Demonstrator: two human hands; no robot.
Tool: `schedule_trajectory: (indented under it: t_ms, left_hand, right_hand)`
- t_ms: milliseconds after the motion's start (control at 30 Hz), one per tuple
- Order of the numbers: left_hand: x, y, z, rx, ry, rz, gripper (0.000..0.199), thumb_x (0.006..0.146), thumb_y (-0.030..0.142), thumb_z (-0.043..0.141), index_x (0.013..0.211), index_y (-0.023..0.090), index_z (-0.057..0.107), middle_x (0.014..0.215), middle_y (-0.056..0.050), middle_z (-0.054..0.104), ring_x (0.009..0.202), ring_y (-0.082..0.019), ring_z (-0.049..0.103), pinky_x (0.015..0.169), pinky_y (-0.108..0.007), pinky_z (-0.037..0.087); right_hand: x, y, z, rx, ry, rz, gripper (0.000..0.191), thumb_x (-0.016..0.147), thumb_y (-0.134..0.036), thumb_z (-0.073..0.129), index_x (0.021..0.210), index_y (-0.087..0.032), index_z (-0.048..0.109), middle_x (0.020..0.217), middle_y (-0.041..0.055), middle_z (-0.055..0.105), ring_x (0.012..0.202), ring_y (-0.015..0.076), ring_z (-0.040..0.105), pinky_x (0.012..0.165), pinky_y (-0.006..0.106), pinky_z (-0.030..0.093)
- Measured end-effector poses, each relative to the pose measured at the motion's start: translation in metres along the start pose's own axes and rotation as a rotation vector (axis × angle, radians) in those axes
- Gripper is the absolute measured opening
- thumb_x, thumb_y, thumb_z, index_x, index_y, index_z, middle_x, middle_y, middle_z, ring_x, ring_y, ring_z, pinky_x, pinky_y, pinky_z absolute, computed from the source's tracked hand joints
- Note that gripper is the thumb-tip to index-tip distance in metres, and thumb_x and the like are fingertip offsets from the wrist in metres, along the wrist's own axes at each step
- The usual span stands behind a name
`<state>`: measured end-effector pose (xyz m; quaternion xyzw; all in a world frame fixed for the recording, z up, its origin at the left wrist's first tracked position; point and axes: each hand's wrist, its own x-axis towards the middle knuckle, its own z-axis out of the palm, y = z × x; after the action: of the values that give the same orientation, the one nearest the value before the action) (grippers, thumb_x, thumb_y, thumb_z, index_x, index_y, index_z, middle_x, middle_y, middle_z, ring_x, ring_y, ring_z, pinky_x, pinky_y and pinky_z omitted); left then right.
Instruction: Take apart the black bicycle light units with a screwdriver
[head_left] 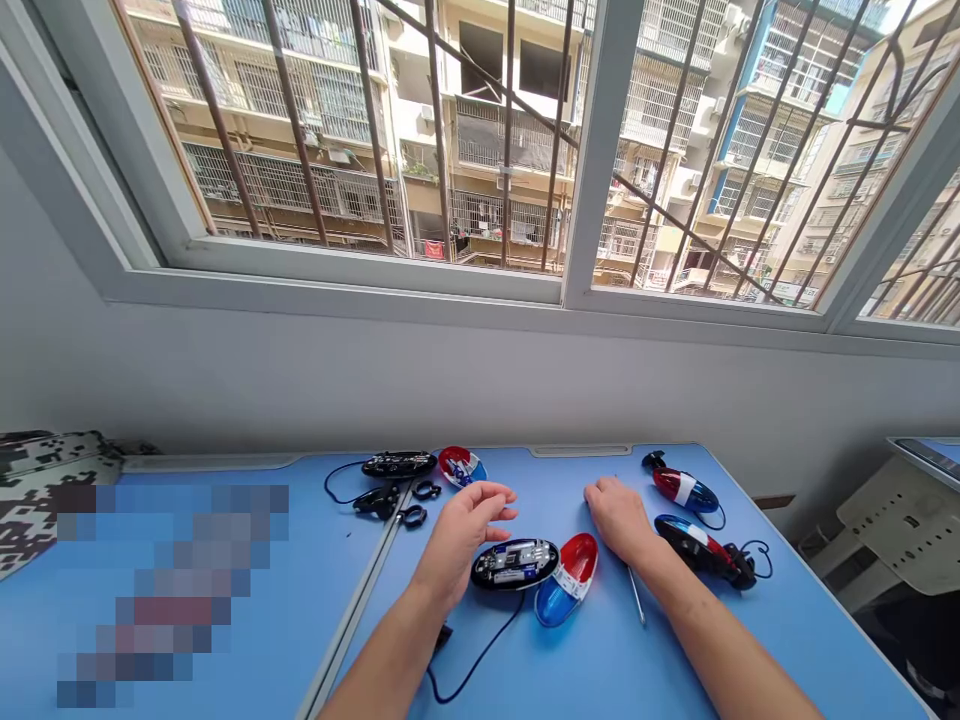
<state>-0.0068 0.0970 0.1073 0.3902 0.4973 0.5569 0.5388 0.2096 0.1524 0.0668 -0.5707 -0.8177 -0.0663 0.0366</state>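
Table: blue tabletop (540, 670) against a pale wall (450, 370) under a barred window (360, 287), probably to catch daylight.
Open casing: black casing (515, 565) at lower centre, batteries facing up, apparently so its inside can be reached.
Cover: red-and-blue cover (568, 582) just right of the casing, perhaps kept close as its matching half.
Cable: black cable (480, 665) trails toward bottom centre.
Left hand: this hand (461, 535) is by the casing's left end, fingers curled, thumb apart, nothing visible in it.
Right hand: well apart from the left, this hand (619, 515) is lowered toward the tabletop right of centre; I cannot tell whether it grips anything.
Metal rod: this rod (637, 597) shows below the right wrist, seemingly within easy reach.
Left of centre: second casing (399, 465), black mount (377, 500) and smaller-looking cover (463, 467) sit together, likely one set.
Right side: upper light (685, 491) and lower light (694, 545), both closed, seem set aside.
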Motion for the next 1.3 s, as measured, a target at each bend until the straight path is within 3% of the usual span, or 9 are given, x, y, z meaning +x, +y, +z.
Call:
schedule_trajectory:
  t_ms: [233,433,633,800,1167,1233,1300]
  left_hand:
    - [-0.001,-0.003,0.0,0.076,-0.023,0.021,0.014,0.066,0.029,0.07,0.072,0.016,0.066,0.089,-0.009,0.068,0.08,-0.023,0.063,0.06,-0.027,0.049]
    - [-0.004,-0.001,0.003,0.11,-0.017,0.031,0.013,0.066,0.028,0.069,0.071,0.017,0.067,0.088,-0.008,0.068,0.08,-0.023,0.063,0.06,-0.027,0.049]
    - [-0.001,-0.005,0.002,0.168,-0.009,0.041,0.014,0.066,0.03,0.067,0.072,0.017,0.067,0.087,-0.007,0.068,0.08,-0.023,0.064,0.059,-0.027,0.049]
    - [-0.001,-0.006,0.003,0.188,0.002,0.047,0.015,0.066,0.031,0.066,0.072,0.017,0.066,0.087,-0.007,0.068,0.08,-0.023,0.063,0.061,-0.027,0.048]
    - [0.002,-0.009,0.0,0.215,-0.006,0.056,0.019,0.067,0.035,0.066,0.073,0.017,0.064,0.086,-0.007,0.067,0.082,-0.024,0.063,0.063,-0.029,0.048]
    - [0.002,-0.01,-0.001,0.239,-0.017,0.06,0.021,0.067,0.038,0.064,0.074,0.018,0.064,0.087,-0.007,0.067,0.084,-0.025,0.064,0.064,-0.029,0.048]
    - [0.002,-0.009,-0.001,0.283,-0.033,0.068,0.024,0.068,0.04,0.063,0.076,0.018,0.064,0.089,-0.007,0.067,0.086,-0.026,0.065,0.067,-0.031,0.05]
  right_hand:
    - [0.0,0.006,0.004,0.148,0.055,-0.028,0.022,0.084,0.001,0.046,0.088,-0.015,0.061,0.09,0.0127,0.065,0.083,0.0215,0.059,0.066,0.028,0.039]
    - [-0.013,0.014,-0.009,0.43,0.141,-0.165,0.016,0.086,-0.008,0.048,0.09,-0.019,0.058,0.08,0.0005,0.064,0.07,0.0129,0.058,0.064,0.022,0.043]
    - [-0.031,0.006,-0.025,0.597,0.1,-0.343,0.026,0.074,0.002,0.048,0.08,-0.021,0.06,0.076,-0.0023,0.062,0.066,0.0107,0.055,0.059,0.02,0.042]
    - [-0.033,0.003,-0.026,0.569,0.05,-0.363,0.027,0.074,0.003,0.052,0.081,-0.02,0.065,0.076,-0.0017,0.064,0.066,0.0108,0.056,0.06,0.02,0.041]
    - [-0.032,0.005,-0.032,0.522,0.021,-0.365,0.025,0.085,-0.008,0.059,0.09,-0.026,0.074,0.092,0.0002,0.071,0.083,0.015,0.065,0.068,0.023,0.046]
    - [-0.033,0.007,-0.035,0.546,-0.005,-0.358,0.024,0.085,-0.014,0.061,0.103,-0.027,0.072,0.104,0.002,0.071,0.095,0.0184,0.063,0.077,0.028,0.048]
    - [-0.034,0.01,-0.038,0.583,-0.1,-0.36,0.044,0.081,-0.024,0.069,0.124,-0.027,0.062,0.125,0.0047,0.064,0.112,0.0234,0.057,0.091,0.034,0.047]
